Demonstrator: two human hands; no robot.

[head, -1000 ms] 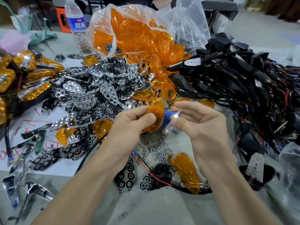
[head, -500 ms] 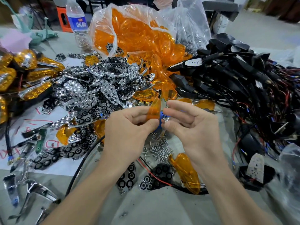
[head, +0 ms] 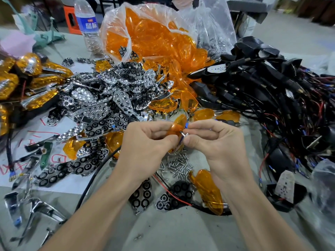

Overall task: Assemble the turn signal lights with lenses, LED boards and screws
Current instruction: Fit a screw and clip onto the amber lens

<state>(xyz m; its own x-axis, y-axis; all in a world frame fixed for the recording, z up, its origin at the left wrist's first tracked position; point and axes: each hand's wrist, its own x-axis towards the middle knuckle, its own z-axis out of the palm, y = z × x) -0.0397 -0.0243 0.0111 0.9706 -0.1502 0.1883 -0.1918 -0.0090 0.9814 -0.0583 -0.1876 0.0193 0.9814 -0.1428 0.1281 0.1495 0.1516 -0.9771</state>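
Note:
My left hand (head: 146, 142) pinches a small orange lens (head: 178, 124) at the middle of the table. Close against it, my right hand (head: 215, 140) pinches a small silver metal piece (head: 183, 133), with something blue showing between the fingers. The two hands touch at the fingertips. Below them lies a heap of small silver screws (head: 178, 164). Another orange lens (head: 206, 191) lies on the table under my right wrist, beside chrome reflector plates (head: 172, 197) and a red wire.
A clear bag of orange lenses (head: 154, 38) stands at the back. A pile of chrome reflectors (head: 101, 102) fills the left centre, finished amber lights (head: 27, 78) lie far left, black housings with wires (head: 272, 91) right. A water bottle (head: 87, 24) stands behind.
The lens has turned from facing me to nearly edge-on, and both hands have closed together around it. The silver piece has moved in against the lens.

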